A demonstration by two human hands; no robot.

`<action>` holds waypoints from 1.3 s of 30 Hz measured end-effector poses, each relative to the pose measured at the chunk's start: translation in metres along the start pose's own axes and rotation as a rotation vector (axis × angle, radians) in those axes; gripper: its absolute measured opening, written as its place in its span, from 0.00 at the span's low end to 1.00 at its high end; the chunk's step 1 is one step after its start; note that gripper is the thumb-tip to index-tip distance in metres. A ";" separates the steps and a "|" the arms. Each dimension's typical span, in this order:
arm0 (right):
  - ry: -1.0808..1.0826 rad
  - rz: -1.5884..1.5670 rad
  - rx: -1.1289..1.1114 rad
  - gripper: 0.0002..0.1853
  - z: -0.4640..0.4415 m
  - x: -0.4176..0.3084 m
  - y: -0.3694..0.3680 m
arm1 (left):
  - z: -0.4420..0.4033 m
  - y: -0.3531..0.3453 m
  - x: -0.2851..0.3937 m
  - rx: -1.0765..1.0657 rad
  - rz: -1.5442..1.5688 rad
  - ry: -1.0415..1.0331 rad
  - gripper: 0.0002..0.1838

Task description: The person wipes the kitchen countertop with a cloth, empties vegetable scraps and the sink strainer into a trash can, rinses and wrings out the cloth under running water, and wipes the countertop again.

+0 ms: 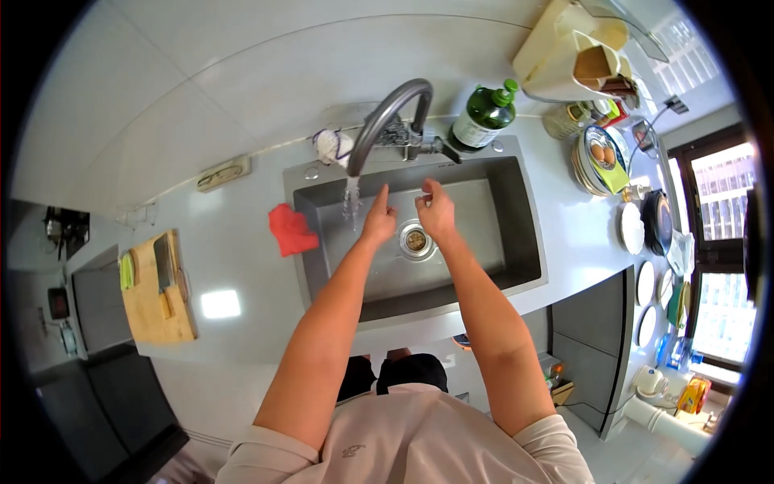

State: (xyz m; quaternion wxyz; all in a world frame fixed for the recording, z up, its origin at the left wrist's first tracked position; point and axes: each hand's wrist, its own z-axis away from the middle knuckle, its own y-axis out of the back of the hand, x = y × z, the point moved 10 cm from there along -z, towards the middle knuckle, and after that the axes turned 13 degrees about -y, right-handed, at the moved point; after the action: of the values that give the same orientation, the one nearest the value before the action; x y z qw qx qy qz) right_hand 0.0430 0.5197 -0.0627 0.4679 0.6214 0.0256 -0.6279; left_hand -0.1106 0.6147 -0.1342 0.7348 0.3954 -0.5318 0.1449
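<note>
Both of my hands are over the metal sink (476, 278). My left hand (380, 216) is just right of the running water (352, 202), its index finger stretched towards the faucet (383, 113) and the other fingers partly curled. Nothing shows in it. To its right, apart from it, my right hand (436, 210) has bent fingers with gaps between them, and holds nothing visible. Between and below the hands lies the round drain (416, 240). A red cloth (292, 230) rests on the counter at the sink's left edge.
A green pump bottle (484, 117) stands behind the sink at the right. A cutting board (149, 298) with a knife (164, 262) lies on the left counter. Stacked bowls (587, 173) with eggs and white plates (632, 228) are at the right.
</note>
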 end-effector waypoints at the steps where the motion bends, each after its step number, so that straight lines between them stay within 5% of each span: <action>1: -0.010 0.001 -0.026 0.25 0.006 0.001 -0.013 | 0.009 0.005 -0.019 0.038 0.013 0.006 0.37; 8: 0.117 0.006 -0.224 0.15 0.055 -0.025 -0.131 | 0.086 0.084 -0.069 0.193 0.128 0.177 0.34; 12: -0.063 -0.093 -0.409 0.14 0.078 -0.042 -0.199 | 0.124 0.119 -0.073 0.210 0.146 0.298 0.34; 21: -0.250 -0.025 -0.728 0.18 0.101 -0.079 -0.269 | 0.145 0.130 -0.097 0.276 0.201 0.211 0.29; 27: -0.150 -0.352 -0.525 0.14 0.069 -0.066 -0.228 | 0.131 0.124 -0.106 0.222 0.181 0.183 0.22; 33: 0.209 -0.098 -0.417 0.10 0.055 -0.077 -0.155 | 0.101 0.110 -0.064 0.528 0.890 0.432 0.27; 37: 0.082 -0.423 -0.887 0.10 0.078 -0.063 -0.153 | 0.060 0.073 -0.045 0.251 1.139 0.368 0.25; 39: -0.145 -0.598 -0.810 0.13 0.065 -0.041 -0.136 | 0.044 0.064 -0.046 0.266 1.127 0.304 0.19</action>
State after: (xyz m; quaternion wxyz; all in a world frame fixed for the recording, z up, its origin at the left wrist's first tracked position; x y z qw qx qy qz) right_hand -0.0992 0.5792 -0.0901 0.4716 0.3103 0.4111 -0.7158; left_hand -0.1984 0.6325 -0.1426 0.5566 0.1157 -0.5259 0.6327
